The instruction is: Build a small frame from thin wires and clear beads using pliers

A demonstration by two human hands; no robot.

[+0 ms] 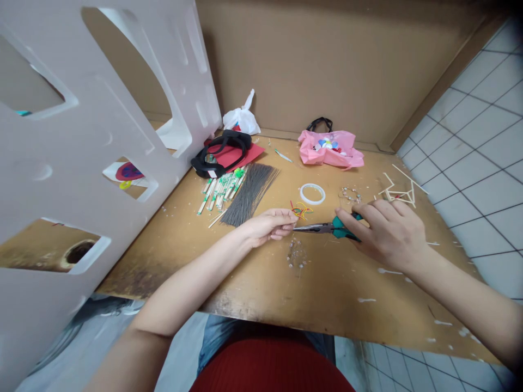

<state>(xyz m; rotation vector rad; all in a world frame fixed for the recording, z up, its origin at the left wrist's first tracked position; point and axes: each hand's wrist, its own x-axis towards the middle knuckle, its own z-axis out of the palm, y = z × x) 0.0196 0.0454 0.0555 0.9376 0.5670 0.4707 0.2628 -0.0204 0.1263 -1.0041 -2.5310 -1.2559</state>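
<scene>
Firmly, the right hand (pixel 388 234) wraps the stiff needle-nose pliers (pixel 316 228) by their teal grips (pixel 342 227), tips at the left hand (pixel 267 227), whose pressed-together fingers (pixel 286 220) pinch something too small to tell.

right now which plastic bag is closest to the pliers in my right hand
The pink plastic bag with black handles: it sits straight beyond the needle-nose pliers, while the white plastic bag lies farther off to the left.

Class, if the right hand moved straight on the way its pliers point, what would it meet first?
The left hand's fingers, right at the tips of the pliers held in the right hand; depth is unclear, but they look almost touching.
</scene>
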